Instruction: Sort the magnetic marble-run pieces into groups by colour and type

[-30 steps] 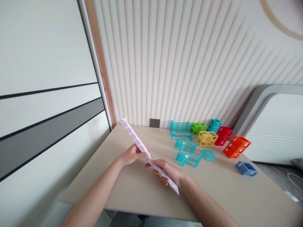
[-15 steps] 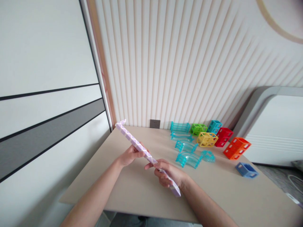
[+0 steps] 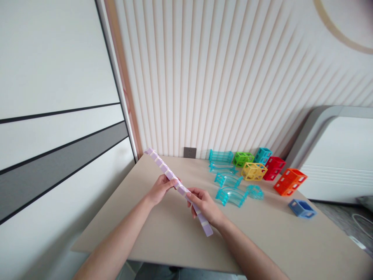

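Observation:
A long lilac and white segmented snake puzzle (image 3: 163, 166) slants across the view above the table, nearly straight from its far upper-left end to its near lower-right end. My left hand (image 3: 161, 188) is closed round it near the middle, thumb on top. Just below and to the right, my right hand (image 3: 204, 204) pinches it with the thumb on its upper face, and its other fingers are partly hidden underneath. The near end sticks out past my right hand.
On the beige table (image 3: 122, 217), clear teal track pieces (image 3: 231, 196) lie to the right. Beyond them stand green (image 3: 243, 158), yellow (image 3: 254, 171), teal (image 3: 262, 156), red (image 3: 274, 168) and orange (image 3: 290, 182) frame blocks, plus a blue one (image 3: 302, 209). A ribbed wall with a socket (image 3: 190, 152) rises behind.
The snake puzzle has been rolled about its length, so a different face shows and its far end looks less bent. My right hand has shifted its grip up and its thumb now lies on top.

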### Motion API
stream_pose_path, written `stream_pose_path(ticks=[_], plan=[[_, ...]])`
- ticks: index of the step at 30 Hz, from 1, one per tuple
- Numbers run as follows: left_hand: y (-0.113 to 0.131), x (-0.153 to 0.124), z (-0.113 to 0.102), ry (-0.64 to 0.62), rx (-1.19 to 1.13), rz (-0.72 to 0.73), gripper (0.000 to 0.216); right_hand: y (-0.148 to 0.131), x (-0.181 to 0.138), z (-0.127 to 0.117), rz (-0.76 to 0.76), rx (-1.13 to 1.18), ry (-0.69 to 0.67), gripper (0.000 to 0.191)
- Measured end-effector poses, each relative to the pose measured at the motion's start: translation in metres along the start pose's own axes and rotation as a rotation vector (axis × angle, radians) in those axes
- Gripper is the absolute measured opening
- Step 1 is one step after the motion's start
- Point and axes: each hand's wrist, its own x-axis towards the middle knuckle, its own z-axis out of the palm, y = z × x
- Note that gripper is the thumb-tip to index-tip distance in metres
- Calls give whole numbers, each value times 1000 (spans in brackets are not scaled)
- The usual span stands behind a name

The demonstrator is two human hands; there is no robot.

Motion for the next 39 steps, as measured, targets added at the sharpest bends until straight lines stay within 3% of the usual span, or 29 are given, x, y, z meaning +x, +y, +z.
stream_pose_path(ticks=[10, 18, 24, 28, 33, 39], plan=[[-6, 3, -2, 2, -7, 1, 34, 8, 1, 6, -15, -104, 21, 66], [-3, -1, 3, -72, -115, -65, 50, 14, 4, 11, 54, 39, 86, 67], [-3, 2, 6, 129, -96, 20, 50, 7, 3, 8, 76, 65, 43, 66], [-5, 7, 1, 222, -66, 81, 44, 11, 4, 4, 77, -37, -11, 55], [-8, 8, 0, 215, -47, 87, 41, 21, 7, 6, -48, -301, 53, 38], [-4, 5, 4, 205, -19, 67, 43, 23, 1, 9, -83, -435, -14, 18]])
